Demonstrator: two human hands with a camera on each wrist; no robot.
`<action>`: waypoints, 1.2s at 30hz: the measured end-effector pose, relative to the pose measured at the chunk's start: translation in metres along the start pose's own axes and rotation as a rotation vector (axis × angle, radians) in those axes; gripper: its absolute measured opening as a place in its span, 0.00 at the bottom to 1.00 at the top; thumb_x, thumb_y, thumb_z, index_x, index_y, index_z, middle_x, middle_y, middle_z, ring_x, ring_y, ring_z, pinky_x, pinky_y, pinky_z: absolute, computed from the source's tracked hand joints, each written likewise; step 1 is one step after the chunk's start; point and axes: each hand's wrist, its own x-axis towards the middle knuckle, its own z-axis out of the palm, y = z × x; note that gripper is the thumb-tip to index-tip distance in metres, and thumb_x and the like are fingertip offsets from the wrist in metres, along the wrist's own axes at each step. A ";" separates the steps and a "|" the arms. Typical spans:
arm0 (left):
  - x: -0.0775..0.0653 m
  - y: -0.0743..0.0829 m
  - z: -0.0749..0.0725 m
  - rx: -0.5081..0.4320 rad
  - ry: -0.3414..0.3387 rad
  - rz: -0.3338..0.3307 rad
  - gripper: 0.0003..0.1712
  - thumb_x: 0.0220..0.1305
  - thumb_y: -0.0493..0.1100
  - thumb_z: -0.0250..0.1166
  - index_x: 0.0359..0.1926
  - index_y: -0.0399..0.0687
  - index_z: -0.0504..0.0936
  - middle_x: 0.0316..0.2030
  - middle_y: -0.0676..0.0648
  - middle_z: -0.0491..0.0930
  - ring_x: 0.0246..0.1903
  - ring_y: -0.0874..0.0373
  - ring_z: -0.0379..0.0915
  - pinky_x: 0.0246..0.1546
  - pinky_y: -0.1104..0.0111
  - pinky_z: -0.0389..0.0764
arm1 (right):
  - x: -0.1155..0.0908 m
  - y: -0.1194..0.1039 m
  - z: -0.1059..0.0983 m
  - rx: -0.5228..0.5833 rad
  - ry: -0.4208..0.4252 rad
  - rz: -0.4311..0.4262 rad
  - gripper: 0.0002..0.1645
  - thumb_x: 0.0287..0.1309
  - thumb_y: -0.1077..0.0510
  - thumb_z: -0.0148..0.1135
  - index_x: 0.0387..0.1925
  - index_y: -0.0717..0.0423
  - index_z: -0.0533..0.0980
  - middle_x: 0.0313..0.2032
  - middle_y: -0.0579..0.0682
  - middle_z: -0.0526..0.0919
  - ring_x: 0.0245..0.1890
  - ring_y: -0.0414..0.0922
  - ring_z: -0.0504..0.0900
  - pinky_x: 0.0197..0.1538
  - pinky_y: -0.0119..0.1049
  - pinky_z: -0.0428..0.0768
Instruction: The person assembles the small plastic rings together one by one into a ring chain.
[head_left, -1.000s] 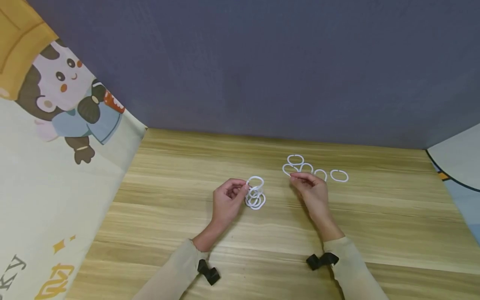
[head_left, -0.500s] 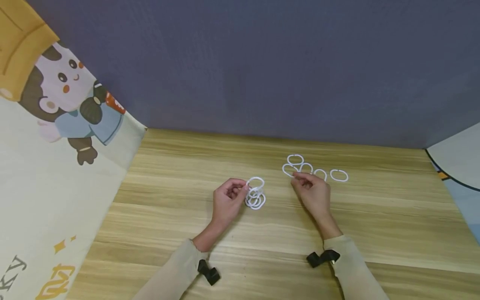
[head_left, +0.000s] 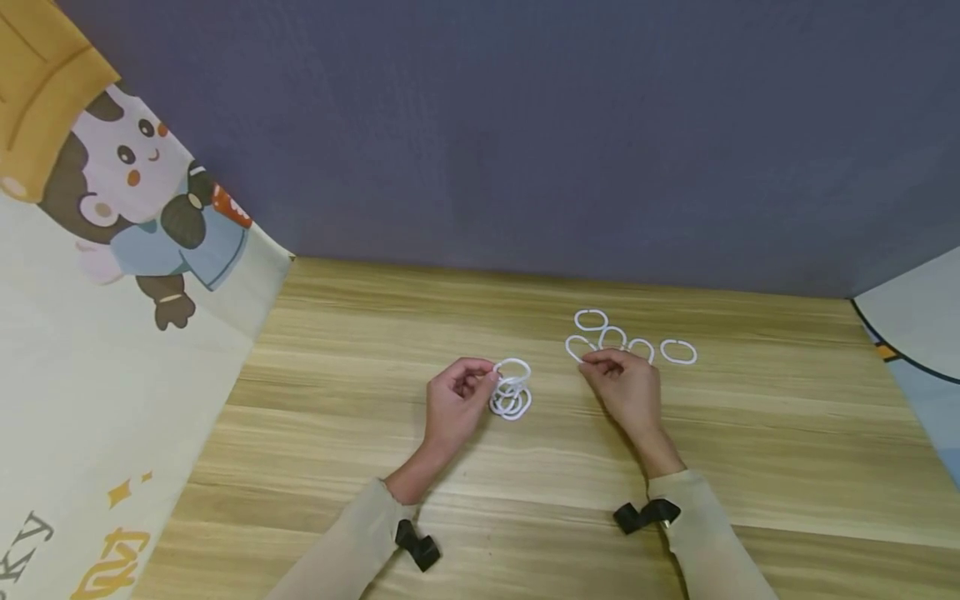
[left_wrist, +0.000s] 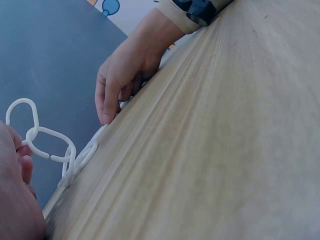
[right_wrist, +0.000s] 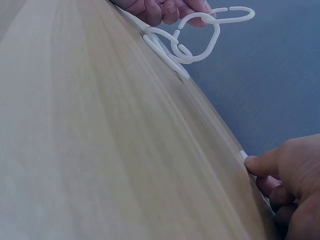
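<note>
My left hand (head_left: 457, 400) pinches the top ring (head_left: 513, 368) of a chain of white oval shower curtain rings, each with a small gap. In the left wrist view this top ring (left_wrist: 36, 117) stands up, linked to a second ring (left_wrist: 62, 135). The lower rings (head_left: 511, 402) lie bunched on the table. My right hand (head_left: 624, 390) is at the front of the loose rings, thumb and finger pinching the edge of one ring (head_left: 576, 340). Just a white tip of that ring (right_wrist: 243, 155) shows at the fingertips in the right wrist view.
More loose rings lie just beyond my right hand, including one at the back (head_left: 591, 311) and one apart on the right (head_left: 678, 362). The wooden table (head_left: 360, 333) meets a dark blue-grey wall (head_left: 480, 150) behind. A cartoon-printed panel (head_left: 247, 350) stands on the left.
The ring at my right fingertips has slid slightly toward me, away from the ring behind it. The top ring in my left hand has tipped a little lower and to the right.
</note>
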 end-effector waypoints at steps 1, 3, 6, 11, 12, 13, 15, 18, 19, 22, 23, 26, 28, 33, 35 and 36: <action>0.000 0.000 0.000 0.002 0.001 -0.002 0.05 0.67 0.27 0.73 0.43 0.30 0.89 0.29 0.39 0.86 0.26 0.67 0.72 0.26 0.79 0.69 | 0.000 0.000 0.000 -0.001 -0.003 -0.002 0.03 0.60 0.67 0.80 0.35 0.63 0.92 0.28 0.56 0.90 0.25 0.36 0.78 0.29 0.20 0.72; 0.000 0.000 0.001 0.005 0.003 -0.008 0.05 0.67 0.27 0.73 0.43 0.30 0.89 0.29 0.40 0.86 0.26 0.67 0.72 0.26 0.79 0.69 | 0.000 0.000 -0.001 -0.011 -0.008 -0.005 0.02 0.60 0.67 0.80 0.35 0.63 0.91 0.28 0.56 0.90 0.25 0.36 0.78 0.29 0.20 0.72; 0.000 0.000 0.002 0.007 0.006 -0.013 0.05 0.66 0.27 0.73 0.43 0.30 0.90 0.28 0.41 0.85 0.26 0.67 0.71 0.26 0.79 0.69 | 0.001 0.001 -0.001 -0.049 -0.019 -0.011 0.03 0.61 0.67 0.81 0.35 0.62 0.91 0.28 0.55 0.90 0.25 0.37 0.77 0.29 0.20 0.71; 0.002 0.000 0.004 -0.001 0.011 -0.016 0.05 0.67 0.27 0.73 0.43 0.30 0.90 0.28 0.42 0.85 0.26 0.67 0.72 0.26 0.79 0.70 | 0.004 0.003 -0.002 -0.116 -0.044 -0.032 0.03 0.63 0.65 0.80 0.34 0.61 0.90 0.27 0.53 0.88 0.25 0.39 0.75 0.29 0.24 0.69; 0.002 0.000 0.004 0.000 0.013 -0.016 0.05 0.67 0.27 0.73 0.43 0.30 0.90 0.28 0.42 0.85 0.26 0.67 0.72 0.26 0.79 0.70 | 0.005 0.003 -0.002 -0.122 -0.044 -0.038 0.03 0.63 0.65 0.80 0.34 0.61 0.90 0.27 0.53 0.87 0.26 0.40 0.75 0.30 0.24 0.69; 0.003 0.000 0.005 0.002 0.014 -0.015 0.05 0.67 0.27 0.73 0.43 0.30 0.90 0.28 0.41 0.85 0.26 0.67 0.72 0.26 0.79 0.70 | 0.005 0.003 -0.002 -0.121 -0.044 -0.045 0.03 0.64 0.66 0.79 0.35 0.61 0.89 0.28 0.53 0.87 0.26 0.40 0.75 0.30 0.24 0.69; 0.003 -0.001 0.006 0.006 0.015 -0.012 0.05 0.67 0.27 0.73 0.43 0.30 0.90 0.28 0.41 0.85 0.26 0.66 0.72 0.26 0.79 0.70 | 0.007 0.004 -0.002 -0.101 -0.039 -0.045 0.03 0.66 0.66 0.77 0.36 0.63 0.88 0.29 0.54 0.86 0.26 0.39 0.74 0.30 0.24 0.69; 0.004 -0.001 0.007 0.013 0.017 -0.005 0.05 0.67 0.27 0.73 0.43 0.30 0.90 0.28 0.40 0.85 0.26 0.66 0.72 0.26 0.79 0.70 | 0.009 0.006 -0.002 -0.047 -0.022 -0.022 0.03 0.68 0.67 0.74 0.39 0.67 0.87 0.30 0.56 0.84 0.27 0.38 0.74 0.30 0.23 0.69; 0.004 -0.001 0.008 0.013 0.016 -0.004 0.05 0.67 0.28 0.73 0.43 0.30 0.89 0.28 0.40 0.85 0.26 0.67 0.72 0.26 0.79 0.69 | 0.010 0.007 -0.002 -0.026 -0.015 -0.011 0.04 0.69 0.67 0.73 0.40 0.68 0.86 0.30 0.57 0.84 0.27 0.37 0.73 0.30 0.22 0.69; 0.005 -0.001 0.009 0.011 0.013 -0.001 0.05 0.67 0.29 0.73 0.43 0.29 0.89 0.28 0.38 0.84 0.26 0.67 0.71 0.26 0.79 0.69 | 0.011 0.008 -0.003 0.031 0.012 0.018 0.04 0.71 0.69 0.71 0.41 0.70 0.85 0.30 0.58 0.82 0.28 0.35 0.72 0.31 0.22 0.68; 0.005 -0.001 0.009 0.011 0.012 0.000 0.05 0.67 0.29 0.73 0.43 0.29 0.89 0.28 0.38 0.84 0.26 0.67 0.71 0.26 0.79 0.69 | 0.011 0.008 -0.003 0.044 0.020 0.024 0.04 0.72 0.69 0.70 0.42 0.71 0.84 0.30 0.59 0.81 0.28 0.35 0.71 0.30 0.22 0.67; 0.005 -0.001 0.009 0.018 0.010 0.002 0.05 0.67 0.29 0.73 0.43 0.29 0.89 0.28 0.39 0.84 0.26 0.67 0.71 0.25 0.79 0.69 | 0.011 0.008 -0.003 0.097 0.044 0.039 0.04 0.74 0.71 0.67 0.43 0.73 0.82 0.33 0.61 0.81 0.29 0.33 0.71 0.31 0.20 0.68; 0.005 -0.002 0.009 0.023 0.011 0.004 0.05 0.67 0.29 0.73 0.43 0.29 0.89 0.27 0.39 0.84 0.25 0.67 0.71 0.25 0.79 0.68 | 0.010 0.008 -0.002 0.137 0.059 0.048 0.05 0.75 0.71 0.65 0.44 0.76 0.81 0.35 0.65 0.82 0.31 0.31 0.72 0.33 0.18 0.70; 0.006 -0.001 0.010 0.020 0.013 0.005 0.05 0.67 0.27 0.74 0.43 0.30 0.90 0.27 0.40 0.84 0.25 0.67 0.71 0.25 0.79 0.69 | 0.011 0.007 -0.002 0.203 0.093 0.091 0.08 0.78 0.71 0.62 0.46 0.78 0.80 0.41 0.66 0.83 0.34 0.27 0.75 0.38 0.16 0.74; 0.006 -0.001 0.010 0.019 0.014 0.005 0.05 0.67 0.27 0.74 0.43 0.30 0.90 0.27 0.41 0.84 0.25 0.67 0.71 0.25 0.79 0.69 | 0.012 0.007 -0.002 0.217 0.104 0.104 0.07 0.78 0.71 0.62 0.46 0.78 0.79 0.40 0.63 0.82 0.33 0.27 0.75 0.37 0.16 0.74; 0.006 -0.001 0.010 0.020 0.014 0.005 0.05 0.67 0.27 0.74 0.43 0.30 0.90 0.27 0.41 0.84 0.26 0.67 0.71 0.25 0.79 0.69 | 0.012 0.008 -0.002 0.222 0.110 0.107 0.07 0.77 0.71 0.63 0.45 0.78 0.79 0.39 0.61 0.82 0.32 0.28 0.75 0.35 0.17 0.73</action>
